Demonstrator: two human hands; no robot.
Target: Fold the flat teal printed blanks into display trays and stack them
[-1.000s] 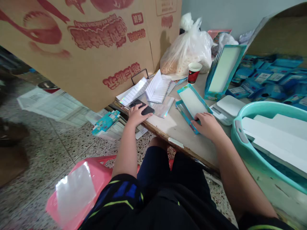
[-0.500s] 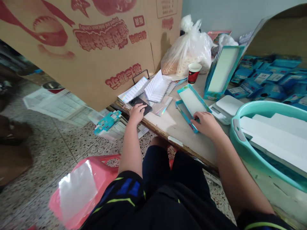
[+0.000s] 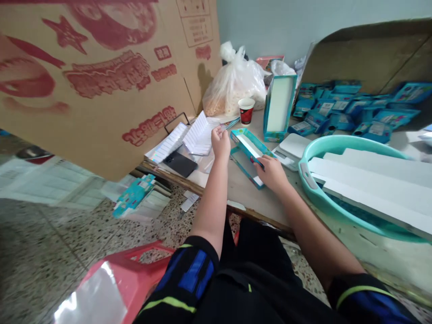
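Left hand [image 3: 221, 144] raised just above the bench [image 3: 243, 194], grip pinched closed on something thin and pale, too blurred to name. Right hand [image 3: 272, 174] low on the bench, grip partly closed, curled over the near wall of an open teal carton tray [image 3: 246, 155]. Thin dark sliver by that grip, unclear what. Tray lying on the bench near the front edge, between both hands. Toward the back edge, left of the tray: fanned white booklets [image 3: 199, 135], black phone [image 3: 180, 164] beside them. Behind the tray, a paper cup [image 3: 246, 110] and a knotted plastic bag [image 3: 234, 85]. Upright teal box [image 3: 279, 102] further right, beside a white plastic lid-like block [image 3: 293, 145]. Heap of teal cartons [image 3: 337, 108] toward the right back. Teal basin [image 3: 312, 186] with long white strips [image 3: 367, 180] at the right end.
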